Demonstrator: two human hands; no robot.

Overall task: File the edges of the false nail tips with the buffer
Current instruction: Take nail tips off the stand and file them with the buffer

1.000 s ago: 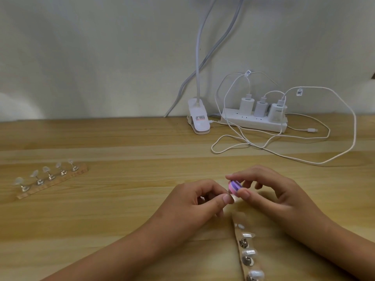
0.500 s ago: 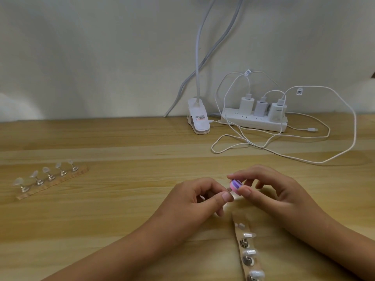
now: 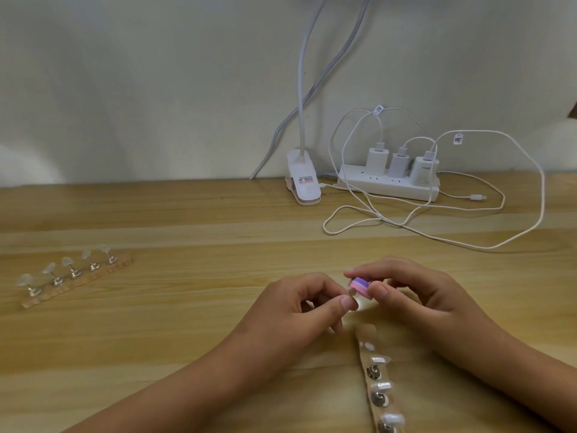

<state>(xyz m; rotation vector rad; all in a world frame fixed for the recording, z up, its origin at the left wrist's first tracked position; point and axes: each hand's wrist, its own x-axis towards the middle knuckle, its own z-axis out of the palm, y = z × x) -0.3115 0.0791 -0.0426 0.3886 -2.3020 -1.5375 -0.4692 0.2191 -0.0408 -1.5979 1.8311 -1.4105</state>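
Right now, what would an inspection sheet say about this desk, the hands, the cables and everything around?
Surface: wooden desk.
Job's things: pink-purple buffer at a clear tip; near strip of tips between the forearms; far strip at left.
Clutter: lamp clip at the back.
Hands: left hand pinches the tip; right hand pinches the buffer.
Cables: white leads loop from three chargers on a power strip.
Surroundings: plain pale wall.

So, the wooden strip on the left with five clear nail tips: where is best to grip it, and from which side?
Probably pinch the wooden strip across its long edges, coming from above between two stands. It lies flat and narrow; the nail tips perch on those thin upright stands, which might tip.
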